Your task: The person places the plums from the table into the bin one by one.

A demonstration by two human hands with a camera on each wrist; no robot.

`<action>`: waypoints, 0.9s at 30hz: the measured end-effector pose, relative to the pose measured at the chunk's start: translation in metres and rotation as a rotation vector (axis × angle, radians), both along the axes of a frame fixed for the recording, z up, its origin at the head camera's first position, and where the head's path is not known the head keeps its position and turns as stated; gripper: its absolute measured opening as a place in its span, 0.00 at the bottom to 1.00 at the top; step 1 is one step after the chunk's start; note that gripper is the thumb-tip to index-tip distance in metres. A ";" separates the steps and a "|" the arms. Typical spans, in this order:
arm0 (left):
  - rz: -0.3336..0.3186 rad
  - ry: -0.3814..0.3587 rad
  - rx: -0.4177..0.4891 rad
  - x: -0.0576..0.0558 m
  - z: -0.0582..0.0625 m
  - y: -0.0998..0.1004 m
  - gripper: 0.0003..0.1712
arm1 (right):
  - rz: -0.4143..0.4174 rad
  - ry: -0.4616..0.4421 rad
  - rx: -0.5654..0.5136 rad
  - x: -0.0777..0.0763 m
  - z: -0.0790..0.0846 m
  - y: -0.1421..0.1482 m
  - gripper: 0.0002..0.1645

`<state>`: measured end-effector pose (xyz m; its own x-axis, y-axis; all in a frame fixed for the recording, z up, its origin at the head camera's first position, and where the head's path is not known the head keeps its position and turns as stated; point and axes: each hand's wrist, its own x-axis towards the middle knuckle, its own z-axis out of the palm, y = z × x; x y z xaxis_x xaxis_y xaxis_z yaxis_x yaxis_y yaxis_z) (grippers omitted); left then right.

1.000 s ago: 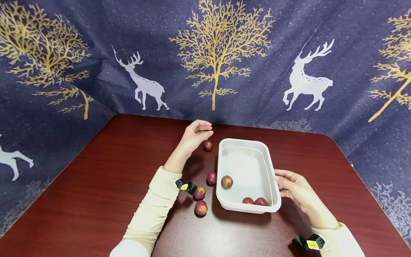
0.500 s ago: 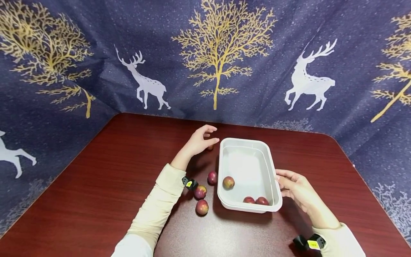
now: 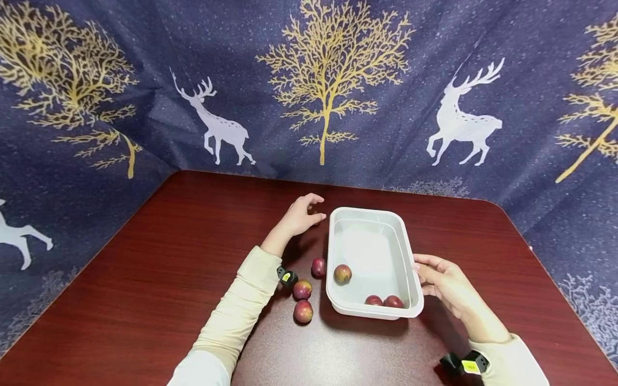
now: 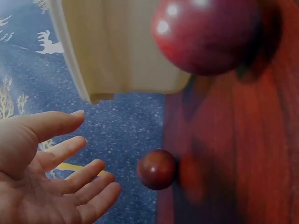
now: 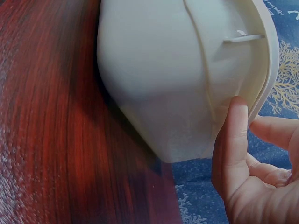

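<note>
My left hand (image 3: 301, 215) is near the far left corner of a white plastic tub (image 3: 369, 311), fingers spread and nothing between them. Just beyond its fingertips in the left wrist view sits a dark red plum (image 4: 157, 169) on the table; the hand hides it in the head view. My right hand (image 3: 446, 284) pinches the tub's right rim, one digit against the outer wall (image 5: 159, 70) and another at the rim. Inside the tub lie a greenish-red plum (image 3: 343, 274) and two red plums (image 3: 393, 302) at the near end.
Left of the tub, a plum (image 3: 318, 267) lies close to its wall. Two more plums, one mottled (image 3: 302, 289) and one nearer (image 3: 303, 311), lie beside my left sleeve (image 3: 236, 311). A blue cloth backdrop (image 3: 289, 134) rises behind the dark red table (image 3: 145, 279).
My left hand has moved right and nearer, lowering toward the far plum, which it now covers in the head view. The tub and my right hand have stayed put.
</note>
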<state>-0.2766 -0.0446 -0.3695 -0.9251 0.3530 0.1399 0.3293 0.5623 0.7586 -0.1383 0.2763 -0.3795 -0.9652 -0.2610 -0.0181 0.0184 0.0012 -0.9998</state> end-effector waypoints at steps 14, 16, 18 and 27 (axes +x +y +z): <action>0.015 -0.081 -0.244 0.000 -0.018 0.005 0.30 | -0.003 0.002 0.006 0.000 0.000 -0.001 0.16; 0.017 -0.091 -0.250 0.000 -0.018 0.005 0.30 | -0.004 0.001 0.010 0.001 0.001 -0.001 0.16; 0.025 -0.098 -0.250 -0.001 -0.018 0.004 0.29 | -0.003 0.000 0.011 0.001 0.001 -0.001 0.16; 0.062 -0.103 -0.260 -0.001 -0.019 0.003 0.25 | 0.002 -0.002 0.006 0.000 0.000 0.000 0.17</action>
